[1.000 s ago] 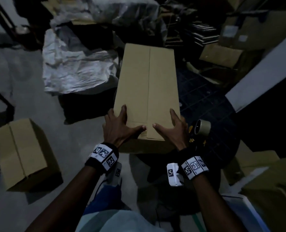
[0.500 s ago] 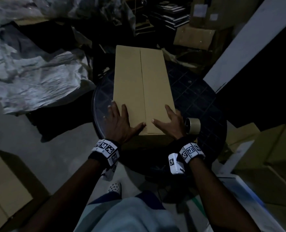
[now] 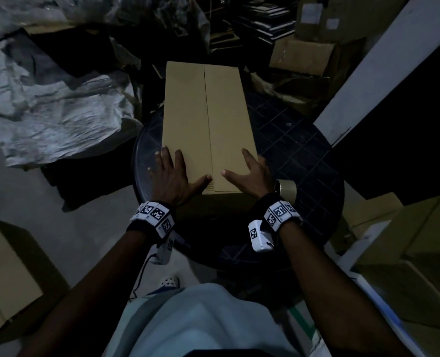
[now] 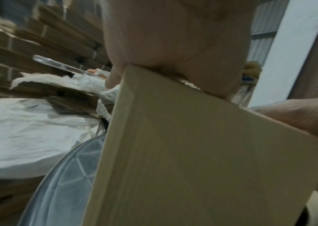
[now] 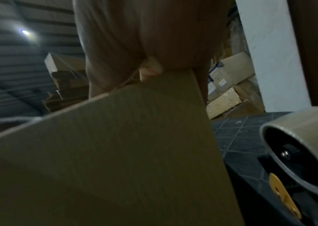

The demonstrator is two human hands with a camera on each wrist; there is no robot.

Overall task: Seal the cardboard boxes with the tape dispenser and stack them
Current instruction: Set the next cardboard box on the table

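Note:
A long closed cardboard box [image 3: 206, 119] lies on a round dark table [image 3: 303, 150], its centre seam running away from me with no tape visible on it. My left hand [image 3: 173, 176] lies spread over the near left corner, thumb on top by the seam and outer fingers past the left edge. My right hand [image 3: 249, 173] lies on the near right corner, thumb pointing at the seam. The wrist views show each palm pressed on the box [image 4: 192, 152] [image 5: 115, 152]. The tape dispenser [image 3: 287, 188] [image 5: 299, 152] stands on the table just right of my right wrist.
Another cardboard box [image 3: 5, 274] sits on the floor at lower left. Crumpled silvery sheeting [image 3: 59, 112] covers the floor to the left of the table. More boxes [image 3: 406, 253] stand at the right. A white pillar [image 3: 381, 60] rises behind the table, with stacked cardboard [image 3: 303, 55] beyond.
The box has slid further onto the round table, and my view has swung right over it. Both hands stay on its near corners.

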